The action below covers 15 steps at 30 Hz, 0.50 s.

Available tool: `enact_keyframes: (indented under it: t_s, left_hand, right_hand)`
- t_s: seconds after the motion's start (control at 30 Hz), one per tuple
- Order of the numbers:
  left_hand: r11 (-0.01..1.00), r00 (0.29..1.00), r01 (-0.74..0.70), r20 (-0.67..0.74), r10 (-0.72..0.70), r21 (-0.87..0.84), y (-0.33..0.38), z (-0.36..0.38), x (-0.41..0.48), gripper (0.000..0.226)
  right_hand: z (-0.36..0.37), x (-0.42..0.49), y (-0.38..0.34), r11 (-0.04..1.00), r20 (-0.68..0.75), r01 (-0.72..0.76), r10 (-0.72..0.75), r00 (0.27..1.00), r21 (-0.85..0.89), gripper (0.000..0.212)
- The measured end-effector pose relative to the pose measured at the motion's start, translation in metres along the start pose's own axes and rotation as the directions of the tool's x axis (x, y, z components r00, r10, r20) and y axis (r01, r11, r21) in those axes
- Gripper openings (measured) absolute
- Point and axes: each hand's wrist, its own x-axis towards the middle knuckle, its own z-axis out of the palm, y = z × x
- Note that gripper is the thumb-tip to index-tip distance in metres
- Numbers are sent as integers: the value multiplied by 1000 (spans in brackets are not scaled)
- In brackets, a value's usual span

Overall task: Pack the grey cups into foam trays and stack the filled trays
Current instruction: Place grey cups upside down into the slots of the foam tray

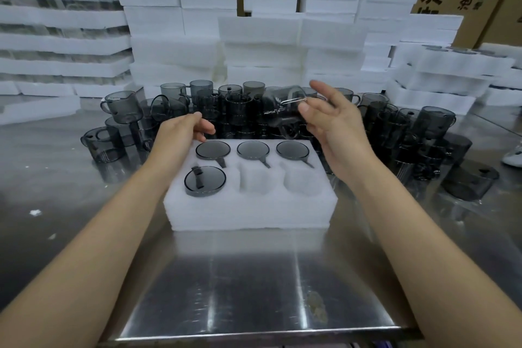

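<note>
fingers of the right hand (333, 127) grasp a grey cup (282, 111) tipped on its side over the far edge of the foam tray (248, 212), whose two empty pockets (255, 179) lie below and nearer, while the left hand (183, 133) hovers released, holding nothing.

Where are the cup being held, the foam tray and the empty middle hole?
held grey cup (279, 113), head view, on its blurred side wall.
foam tray (248, 213), head view, on its front wall.
empty middle slot (254, 182), head view, on its inside.

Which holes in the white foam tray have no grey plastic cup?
The front middle hole and front right hole, nearest the person; the other four each hold a grey cup.
</note>
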Motion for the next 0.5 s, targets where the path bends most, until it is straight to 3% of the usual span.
enact_keyframes:
  t_s: [0.17,0.3,0.4,0.5]
  left_hand:
    - [1000,1000,-19,-4,19,21,1,1,-1,37]
    - [1000,1000,-12,-4,12,24,1,1,-1,36]
    - [1000,1000,-13,0,13,25,1,1,-1,37]
    - [1000,1000,-9,0,9,27,1,1,-1,37]
  right_hand:
    - [10,-5,2,999,40,-33,32,999,43,35]
    - [13,-8,3,985,89,-112,101,991,132,12]
    - [16,-9,5,993,93,-113,109,990,37,32]
    - [15,-8,6,998,158,-60,62,985,-17,27]
